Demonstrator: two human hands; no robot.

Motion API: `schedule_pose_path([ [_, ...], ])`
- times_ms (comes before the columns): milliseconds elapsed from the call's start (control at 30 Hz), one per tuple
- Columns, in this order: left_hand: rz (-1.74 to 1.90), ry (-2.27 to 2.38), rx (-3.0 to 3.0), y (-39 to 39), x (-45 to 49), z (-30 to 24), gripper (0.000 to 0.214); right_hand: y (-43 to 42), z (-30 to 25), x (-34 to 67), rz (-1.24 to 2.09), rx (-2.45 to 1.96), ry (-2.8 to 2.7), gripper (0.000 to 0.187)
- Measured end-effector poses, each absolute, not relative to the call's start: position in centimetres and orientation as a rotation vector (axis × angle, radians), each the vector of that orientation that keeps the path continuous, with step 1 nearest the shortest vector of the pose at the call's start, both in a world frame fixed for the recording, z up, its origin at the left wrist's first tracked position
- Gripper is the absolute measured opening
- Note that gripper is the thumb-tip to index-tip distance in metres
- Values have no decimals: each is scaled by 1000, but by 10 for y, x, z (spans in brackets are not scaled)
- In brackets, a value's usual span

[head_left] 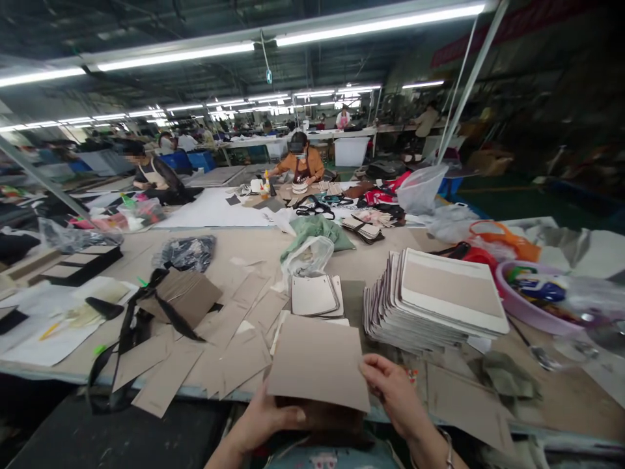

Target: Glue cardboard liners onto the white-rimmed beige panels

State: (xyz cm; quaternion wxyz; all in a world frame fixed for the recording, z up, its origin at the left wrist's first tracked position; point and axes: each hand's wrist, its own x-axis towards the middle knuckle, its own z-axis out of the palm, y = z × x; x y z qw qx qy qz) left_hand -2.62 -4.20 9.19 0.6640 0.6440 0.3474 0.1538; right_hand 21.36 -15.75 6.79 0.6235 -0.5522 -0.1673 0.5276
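Note:
A flat tan cardboard panel (317, 361) is held level over the table's front edge. My left hand (266, 420) grips it from below at its near left corner, thumb under the sheet. My right hand (390, 391) pinches its right edge, fingers closed on the board. Just beyond lies a small stack of white-edged panels (315, 296). A tall stack of larger white-and-tan panels (439, 296) stands to the right. Loose tan cardboard pieces (195, 345) are scattered to the left.
Black straps (137, 319) cross the cardboard at left. A pink basin (527, 309) with tools sits at right, beside clear and green bags (312, 244). Across the tables, a person in orange (303, 163) and another at left (151, 176) work seated.

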Motion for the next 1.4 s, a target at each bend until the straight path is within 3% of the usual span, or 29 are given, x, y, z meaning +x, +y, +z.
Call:
schedule_pose_path([
  [167,472,1184,1343,-12,-37,76,60,-161,48,238,1113,-1470,-453,35],
  [500,180,1122,1575,19,-20,48,53,-129,31,234,977,-1877,-729,35],
  [900,-7,1162,1856,48,7,13,36,-102,20,249,881,-2201,-852,22],
  [1400,-171,1220,2075,48,15,16,35,-91,14,252,872,-2379,-906,11],
])
